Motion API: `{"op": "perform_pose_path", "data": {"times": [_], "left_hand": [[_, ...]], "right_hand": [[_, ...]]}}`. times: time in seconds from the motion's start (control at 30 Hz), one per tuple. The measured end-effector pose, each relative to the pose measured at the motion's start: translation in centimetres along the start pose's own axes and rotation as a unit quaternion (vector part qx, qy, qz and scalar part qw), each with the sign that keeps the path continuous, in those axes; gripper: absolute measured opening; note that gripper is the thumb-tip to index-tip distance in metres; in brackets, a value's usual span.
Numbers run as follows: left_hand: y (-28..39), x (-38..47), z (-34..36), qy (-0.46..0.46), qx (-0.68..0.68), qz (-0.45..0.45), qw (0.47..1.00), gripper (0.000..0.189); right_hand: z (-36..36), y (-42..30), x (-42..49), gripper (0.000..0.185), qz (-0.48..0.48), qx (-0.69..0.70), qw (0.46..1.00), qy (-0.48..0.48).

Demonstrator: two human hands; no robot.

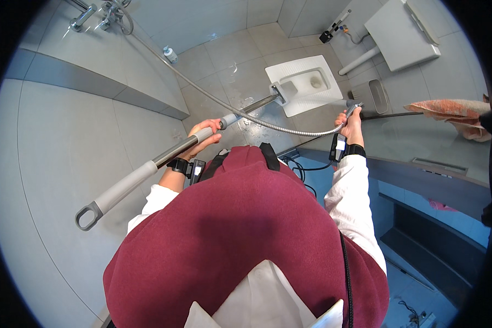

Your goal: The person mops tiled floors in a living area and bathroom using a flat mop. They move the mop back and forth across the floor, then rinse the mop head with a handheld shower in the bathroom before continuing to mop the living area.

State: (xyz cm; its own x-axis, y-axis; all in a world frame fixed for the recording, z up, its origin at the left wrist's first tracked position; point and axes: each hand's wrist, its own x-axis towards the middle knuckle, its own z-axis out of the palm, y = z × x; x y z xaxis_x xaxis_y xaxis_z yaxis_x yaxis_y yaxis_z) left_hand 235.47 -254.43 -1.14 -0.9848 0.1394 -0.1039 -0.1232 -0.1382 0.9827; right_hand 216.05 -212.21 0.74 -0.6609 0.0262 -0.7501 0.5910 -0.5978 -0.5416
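Note:
My left hand (203,137) is wrapped around the pole of a long-handled mop (174,151) with grey grips and a looped end. The mop slants down to its flat head (282,93), which is at the left edge of a white squat toilet (313,106). Whether the head touches the ceramic I cannot tell. In my right hand (350,123) is a hand shower (351,110), pointed left towards the mop head. A pale streak of what looks like water runs from it across the toilet. Its metal hose (213,98) arcs in front of the mop pole up to the shower mixer (112,14).
Wet patches shine on the tiled floor (229,78). A pump bottle (170,54) stands by the wall. At right are a toilet brush holder (326,37), a white cistern (402,37), a waste bin (371,96), a glass panel (426,143) and a hanging towel (451,108).

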Motion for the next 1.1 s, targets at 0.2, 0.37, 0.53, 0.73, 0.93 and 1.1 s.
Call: {"op": "perform_pose_path", "data": {"times": [0.2, 0.37, 0.53, 0.73, 0.93, 1.1], "left_hand": [[-0.1, -0.1, 0.0, 0.005, 0.015, 0.004, 1.000, 0.017], [0.1, -0.1, 0.0, 0.001, 0.014, -0.006, 1.000, 0.017], [0.0, -0.1, 0.0, -0.003, -0.012, -0.004, 1.000, 0.017], [0.1, -0.1, 0.3, 0.008, -0.008, 0.005, 1.000, 0.017], [0.7, -0.2, 0.1, -0.007, 0.018, -0.009, 1.000, 0.016], [0.8, 0.0, 0.0, -0.025, 0.037, -0.017, 0.999, 0.016]], "right_hand": [[-0.2, 0.2, -0.3, 0.056, -0.027, 0.002, 1.000, 0.014], [0.0, 0.2, -1.1, 0.056, -0.074, -0.004, 0.997, 0.034], [0.2, 0.1, -1.7, 0.055, -0.100, -0.014, 0.994, 0.041], [0.5, 0.0, -2.1, 0.055, -0.112, -0.022, 0.993, 0.035], [2.2, 0.1, -2.8, 0.054, -0.095, -0.027, 0.995, 0.006], [4.0, 0.3, -3.9, 0.053, -0.153, -0.047, 0.986, -0.039]]}}
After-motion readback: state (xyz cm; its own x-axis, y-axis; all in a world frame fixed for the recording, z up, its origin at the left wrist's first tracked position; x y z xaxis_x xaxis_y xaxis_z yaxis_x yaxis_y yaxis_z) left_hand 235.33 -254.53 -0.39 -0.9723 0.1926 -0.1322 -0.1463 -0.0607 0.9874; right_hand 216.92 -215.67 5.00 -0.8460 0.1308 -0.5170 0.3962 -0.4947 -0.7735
